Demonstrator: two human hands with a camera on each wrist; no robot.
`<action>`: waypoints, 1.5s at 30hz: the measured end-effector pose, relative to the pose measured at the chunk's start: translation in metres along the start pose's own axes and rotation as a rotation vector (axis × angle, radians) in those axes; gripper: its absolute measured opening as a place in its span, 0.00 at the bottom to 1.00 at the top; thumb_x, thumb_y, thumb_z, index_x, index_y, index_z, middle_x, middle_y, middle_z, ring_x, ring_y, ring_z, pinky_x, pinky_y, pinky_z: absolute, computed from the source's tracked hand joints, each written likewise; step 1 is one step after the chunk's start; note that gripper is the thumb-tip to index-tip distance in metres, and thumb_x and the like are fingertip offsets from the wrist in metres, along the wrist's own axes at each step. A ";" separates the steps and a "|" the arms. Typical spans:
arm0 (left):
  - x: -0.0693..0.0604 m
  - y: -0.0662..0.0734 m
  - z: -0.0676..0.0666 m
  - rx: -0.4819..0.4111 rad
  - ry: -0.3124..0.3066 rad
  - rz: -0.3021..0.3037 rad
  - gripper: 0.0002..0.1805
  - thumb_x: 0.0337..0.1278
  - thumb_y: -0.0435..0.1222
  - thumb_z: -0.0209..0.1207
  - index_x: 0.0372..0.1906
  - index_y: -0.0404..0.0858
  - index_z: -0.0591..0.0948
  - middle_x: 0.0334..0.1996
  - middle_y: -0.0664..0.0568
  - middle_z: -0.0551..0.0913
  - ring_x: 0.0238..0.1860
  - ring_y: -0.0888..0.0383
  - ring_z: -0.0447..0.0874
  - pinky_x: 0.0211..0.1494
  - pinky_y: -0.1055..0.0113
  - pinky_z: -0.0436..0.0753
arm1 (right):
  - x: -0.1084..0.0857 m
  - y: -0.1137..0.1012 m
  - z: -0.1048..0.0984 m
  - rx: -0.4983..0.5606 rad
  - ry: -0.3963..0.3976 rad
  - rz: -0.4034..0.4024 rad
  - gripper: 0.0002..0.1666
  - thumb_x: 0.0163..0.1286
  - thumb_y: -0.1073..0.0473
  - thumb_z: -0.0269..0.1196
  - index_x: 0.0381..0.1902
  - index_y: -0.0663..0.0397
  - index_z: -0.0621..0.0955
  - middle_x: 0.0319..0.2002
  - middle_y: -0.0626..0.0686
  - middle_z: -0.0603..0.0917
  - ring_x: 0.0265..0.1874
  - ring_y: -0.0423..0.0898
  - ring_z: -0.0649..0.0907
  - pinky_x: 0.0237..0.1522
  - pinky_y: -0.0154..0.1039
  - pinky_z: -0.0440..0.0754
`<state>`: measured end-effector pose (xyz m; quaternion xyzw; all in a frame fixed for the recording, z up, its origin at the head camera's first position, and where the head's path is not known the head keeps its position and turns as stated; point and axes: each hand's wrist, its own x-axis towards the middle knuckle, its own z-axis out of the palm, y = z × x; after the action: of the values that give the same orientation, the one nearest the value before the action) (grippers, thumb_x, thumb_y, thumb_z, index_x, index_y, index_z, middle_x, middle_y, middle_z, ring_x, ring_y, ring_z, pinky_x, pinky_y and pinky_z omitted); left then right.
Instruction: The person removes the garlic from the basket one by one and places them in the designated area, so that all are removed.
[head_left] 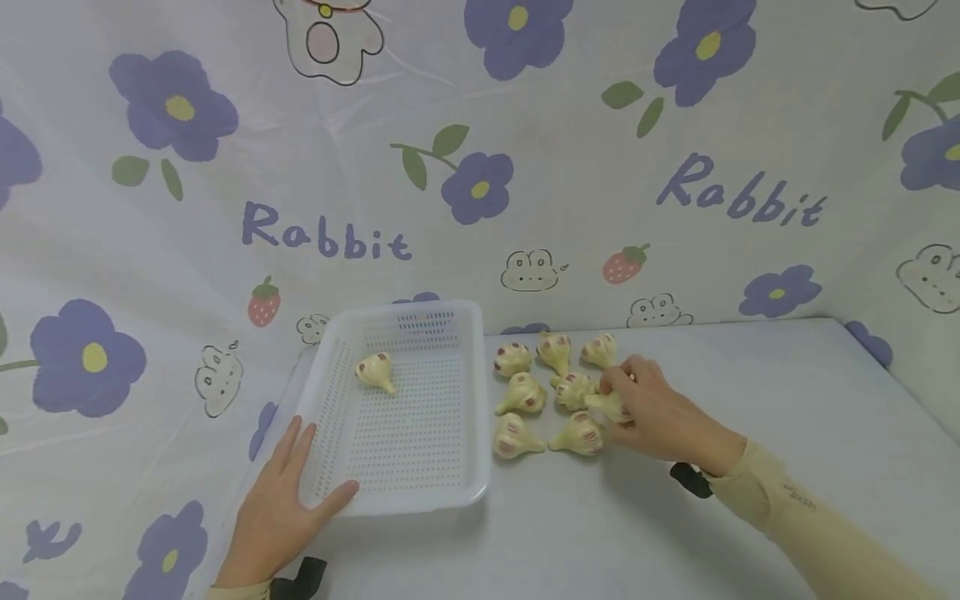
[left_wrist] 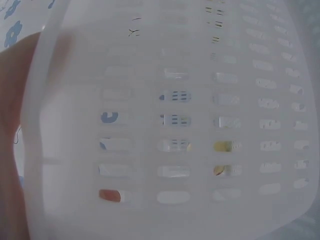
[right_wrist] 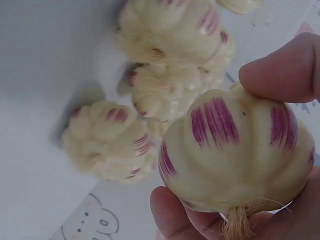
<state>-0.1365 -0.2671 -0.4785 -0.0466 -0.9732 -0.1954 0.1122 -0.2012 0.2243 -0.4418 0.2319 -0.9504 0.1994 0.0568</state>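
Note:
My right hand pinches a garlic bulb between thumb and fingers, at the right side of a group of bulbs on the table. Purple streaks and a tuft of roots show on it in the right wrist view. My left hand rests at the near left corner of a white plastic basket, its fingers straight along the left rim and its thumb over the front rim. One garlic bulb lies inside the basket near the back left. The basket's perforated wall fills the left wrist view.
Several other garlic bulbs lie close together on the white table, just right of the basket. Behind stands a white cloth printed with purple flowers, rabbits and lettering.

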 end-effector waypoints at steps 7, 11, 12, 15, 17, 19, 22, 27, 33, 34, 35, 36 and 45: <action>0.002 -0.001 -0.001 -0.003 -0.005 -0.005 0.58 0.59 0.67 0.63 0.82 0.34 0.59 0.83 0.37 0.52 0.79 0.31 0.58 0.73 0.31 0.66 | -0.009 0.011 -0.003 -0.037 0.034 -0.024 0.22 0.53 0.70 0.66 0.46 0.53 0.76 0.44 0.55 0.71 0.46 0.54 0.69 0.33 0.38 0.71; 0.002 -0.001 -0.001 -0.006 -0.008 -0.010 0.58 0.59 0.67 0.62 0.82 0.34 0.59 0.83 0.37 0.52 0.79 0.30 0.57 0.73 0.30 0.66 | -0.008 0.015 0.001 -0.043 0.029 -0.008 0.23 0.53 0.69 0.69 0.47 0.53 0.76 0.44 0.55 0.71 0.46 0.55 0.69 0.33 0.38 0.71; 0.003 -0.001 -0.001 -0.006 -0.011 -0.012 0.58 0.59 0.67 0.62 0.82 0.34 0.58 0.84 0.37 0.52 0.79 0.30 0.57 0.74 0.30 0.66 | -0.008 0.017 0.003 -0.041 0.028 -0.006 0.23 0.52 0.69 0.69 0.47 0.54 0.76 0.44 0.55 0.71 0.45 0.55 0.69 0.32 0.38 0.71; 0.003 -0.001 -0.001 -0.011 -0.014 -0.016 0.58 0.59 0.68 0.62 0.82 0.34 0.58 0.84 0.37 0.52 0.79 0.30 0.57 0.74 0.30 0.65 | -0.009 0.021 0.012 -0.043 0.046 -0.011 0.24 0.51 0.70 0.69 0.47 0.55 0.76 0.43 0.56 0.71 0.44 0.55 0.69 0.31 0.38 0.71; 0.004 -0.001 -0.001 -0.012 -0.014 -0.017 0.58 0.59 0.67 0.63 0.82 0.34 0.58 0.84 0.37 0.51 0.79 0.30 0.56 0.74 0.31 0.65 | -0.010 0.025 0.019 -0.048 0.065 -0.020 0.25 0.50 0.71 0.69 0.47 0.55 0.76 0.43 0.57 0.71 0.43 0.56 0.69 0.31 0.38 0.72; 0.005 0.000 -0.001 -0.012 -0.016 -0.018 0.58 0.59 0.67 0.63 0.82 0.34 0.58 0.84 0.37 0.51 0.80 0.30 0.56 0.75 0.31 0.64 | -0.011 0.028 0.026 -0.052 0.075 -0.017 0.25 0.50 0.71 0.69 0.47 0.55 0.75 0.44 0.59 0.71 0.44 0.56 0.69 0.31 0.38 0.72; 0.006 0.001 -0.002 -0.009 -0.015 -0.020 0.58 0.59 0.67 0.63 0.82 0.34 0.58 0.84 0.37 0.51 0.80 0.30 0.56 0.75 0.31 0.64 | -0.012 0.032 0.035 -0.043 0.066 0.015 0.26 0.51 0.71 0.69 0.48 0.55 0.75 0.46 0.59 0.71 0.44 0.56 0.69 0.31 0.37 0.73; 0.008 0.001 -0.002 -0.009 -0.009 -0.017 0.58 0.59 0.67 0.62 0.82 0.34 0.58 0.83 0.36 0.51 0.80 0.30 0.56 0.75 0.31 0.64 | -0.012 0.032 0.042 -0.012 0.021 0.084 0.27 0.52 0.70 0.70 0.50 0.53 0.74 0.49 0.59 0.70 0.47 0.55 0.69 0.31 0.36 0.73; 0.009 0.000 -0.001 -0.009 0.010 -0.002 0.58 0.59 0.67 0.63 0.82 0.34 0.59 0.83 0.36 0.53 0.79 0.31 0.57 0.74 0.30 0.66 | -0.013 0.031 0.045 -0.017 0.007 0.107 0.26 0.54 0.69 0.69 0.50 0.54 0.75 0.52 0.61 0.71 0.48 0.56 0.70 0.31 0.37 0.73; 0.010 0.000 -0.001 -0.010 0.012 0.000 0.58 0.59 0.67 0.63 0.81 0.34 0.59 0.83 0.36 0.53 0.79 0.31 0.57 0.74 0.31 0.66 | -0.013 0.031 0.046 -0.019 0.011 0.105 0.25 0.54 0.69 0.69 0.50 0.54 0.75 0.52 0.61 0.71 0.48 0.56 0.70 0.31 0.38 0.73; 0.010 0.000 -0.001 -0.010 0.012 0.000 0.58 0.59 0.67 0.63 0.82 0.34 0.59 0.83 0.37 0.53 0.79 0.31 0.57 0.74 0.31 0.66 | -0.013 0.031 0.046 -0.021 0.016 0.105 0.25 0.54 0.69 0.69 0.50 0.54 0.75 0.52 0.61 0.71 0.48 0.57 0.70 0.31 0.38 0.73; 0.010 0.000 -0.001 -0.009 0.011 -0.001 0.58 0.59 0.67 0.62 0.82 0.34 0.59 0.83 0.37 0.53 0.79 0.31 0.57 0.74 0.30 0.66 | -0.013 0.031 0.046 -0.024 0.022 0.102 0.25 0.53 0.69 0.69 0.50 0.54 0.75 0.51 0.61 0.71 0.48 0.57 0.70 0.31 0.39 0.73; 0.005 -0.002 0.001 -0.002 -0.017 -0.028 0.59 0.58 0.69 0.62 0.83 0.37 0.58 0.84 0.38 0.52 0.79 0.31 0.57 0.73 0.30 0.65 | -0.021 0.028 0.052 -0.053 0.045 0.049 0.28 0.53 0.68 0.70 0.53 0.58 0.76 0.52 0.62 0.74 0.46 0.55 0.72 0.37 0.43 0.77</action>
<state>-0.1420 -0.2684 -0.4784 -0.0346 -0.9744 -0.1978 0.1010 -0.1964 0.2348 -0.5037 0.2025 -0.9592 0.1807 0.0791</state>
